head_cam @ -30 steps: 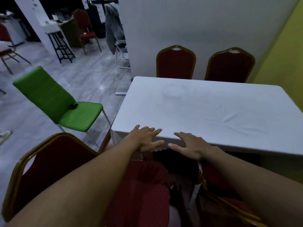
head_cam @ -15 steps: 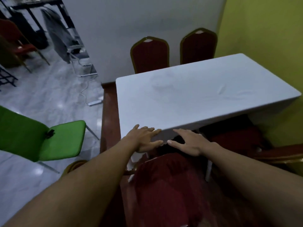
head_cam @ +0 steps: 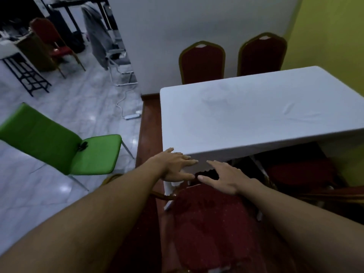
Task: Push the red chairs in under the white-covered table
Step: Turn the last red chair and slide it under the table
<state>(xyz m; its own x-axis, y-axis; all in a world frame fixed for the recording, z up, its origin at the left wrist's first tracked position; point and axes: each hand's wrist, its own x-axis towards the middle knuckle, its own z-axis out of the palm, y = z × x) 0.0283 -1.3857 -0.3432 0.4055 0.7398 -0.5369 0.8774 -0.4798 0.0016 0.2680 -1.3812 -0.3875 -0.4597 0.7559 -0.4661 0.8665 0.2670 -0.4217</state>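
Both hands lay at the near left corner of the desk [head_cam: 246, 119], fingers [head_cam: 185, 159] straight and released, holding nothing: the left hand [head_cam: 175, 166] rested on the white cloth [head_cam: 197, 148] at the corner, and the right hand [head_cam: 226, 178] was just beside it, lower, at the hem. A red chair [head_cam: 212, 223] stood beneath the arms, its seat front at the desk's edge and mostly outside it. A second chair [head_cam: 301, 172] sat under the desk to the right, two far chairs [head_cam: 201, 62] stood upright at the far side, and a green chair [head_cam: 59, 146] stood well apart on the left.
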